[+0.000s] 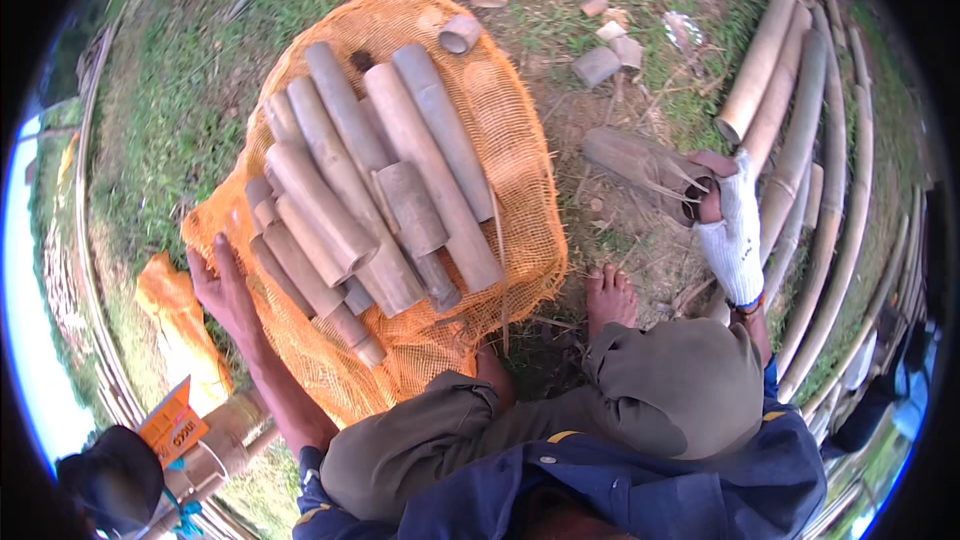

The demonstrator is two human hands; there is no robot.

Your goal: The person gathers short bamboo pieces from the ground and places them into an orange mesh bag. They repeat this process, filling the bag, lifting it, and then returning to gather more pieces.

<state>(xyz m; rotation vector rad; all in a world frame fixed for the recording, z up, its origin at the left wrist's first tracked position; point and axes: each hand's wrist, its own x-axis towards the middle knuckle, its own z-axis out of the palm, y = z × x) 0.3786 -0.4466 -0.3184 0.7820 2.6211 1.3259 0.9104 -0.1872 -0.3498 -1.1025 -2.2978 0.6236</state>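
Note:
A short piece of cut bamboo (630, 158), grey-brown with loose fibres along its side, is in my right hand (732, 225), which wears a white fingerless glove. The fingers grip its open end, with some inside the hollow. My bare left hand (222, 285) is open at the left edge of an orange mesh sack (520, 180); whether it touches the mesh I cannot tell. The sack lies spread on the ground in front of me. Several bamboo tubes (430, 170) are piled lengthwise on it, and a small bamboo ring (460, 34) rests near its far edge.
Long bamboo poles (800, 140) lie along the right side. Short offcuts (597, 66) are scattered beyond the sack on grass and dirt. Another orange mesh piece (180, 325) lies at the left, near a dark rounded object (110, 480). My bare foot (611, 297) is between sack and poles.

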